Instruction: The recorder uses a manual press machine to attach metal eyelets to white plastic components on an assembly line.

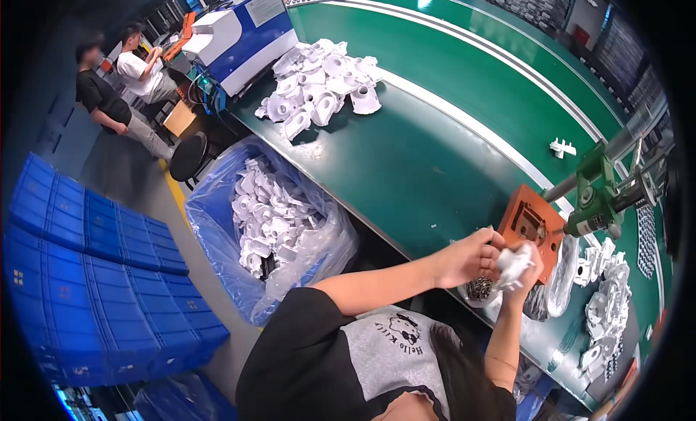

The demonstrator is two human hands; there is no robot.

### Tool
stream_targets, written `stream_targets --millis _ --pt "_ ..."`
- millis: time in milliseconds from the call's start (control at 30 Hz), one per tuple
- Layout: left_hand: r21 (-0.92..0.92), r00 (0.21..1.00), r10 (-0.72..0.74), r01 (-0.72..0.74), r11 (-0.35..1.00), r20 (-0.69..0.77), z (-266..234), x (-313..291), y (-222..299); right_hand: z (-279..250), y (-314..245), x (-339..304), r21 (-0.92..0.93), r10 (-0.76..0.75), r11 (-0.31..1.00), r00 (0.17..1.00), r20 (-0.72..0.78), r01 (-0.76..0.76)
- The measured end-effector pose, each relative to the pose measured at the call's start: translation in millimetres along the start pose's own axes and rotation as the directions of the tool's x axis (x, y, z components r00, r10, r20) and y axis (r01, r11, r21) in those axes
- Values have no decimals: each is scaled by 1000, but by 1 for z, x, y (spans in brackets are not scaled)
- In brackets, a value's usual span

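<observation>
My right hand (534, 271) is closed round a white plastic molded part (515, 266), slightly blurred, in front of an orange fixture block (523, 212). Close on its left is my left hand (471, 260), fingers curled in toward the part; whatever is between its fingertips is hidden. A bag of small metal pieces (479, 287) lies just below the left hand. Over the orange block reaches a green hand press (596, 197), whose tip stands near the block's right edge.
White parts lie in a pile (322, 84) at the bench's far end, in a lined blue bin (210, 203), and in a stack (607, 305) at right. One white part (562, 147) is on the green conveyor (464, 65). Blue crates (94, 276) stand left. Two people are farther back.
</observation>
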State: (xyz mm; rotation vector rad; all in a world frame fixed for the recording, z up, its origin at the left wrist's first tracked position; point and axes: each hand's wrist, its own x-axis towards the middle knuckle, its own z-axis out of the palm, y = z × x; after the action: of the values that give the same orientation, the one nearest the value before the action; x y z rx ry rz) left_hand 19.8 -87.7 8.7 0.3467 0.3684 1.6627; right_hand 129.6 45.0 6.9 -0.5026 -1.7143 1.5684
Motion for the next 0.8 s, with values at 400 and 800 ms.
stream_targets --millis 400,800 --pt "872 767 419 -452 -187 487 30 34 1 -78 -14 -10 -427 -206 904 911 -356 38" --pt "446 702 124 -297 -844 702 -5 116 -13 -190 57 21 -563 381 701 897 -225 -439"
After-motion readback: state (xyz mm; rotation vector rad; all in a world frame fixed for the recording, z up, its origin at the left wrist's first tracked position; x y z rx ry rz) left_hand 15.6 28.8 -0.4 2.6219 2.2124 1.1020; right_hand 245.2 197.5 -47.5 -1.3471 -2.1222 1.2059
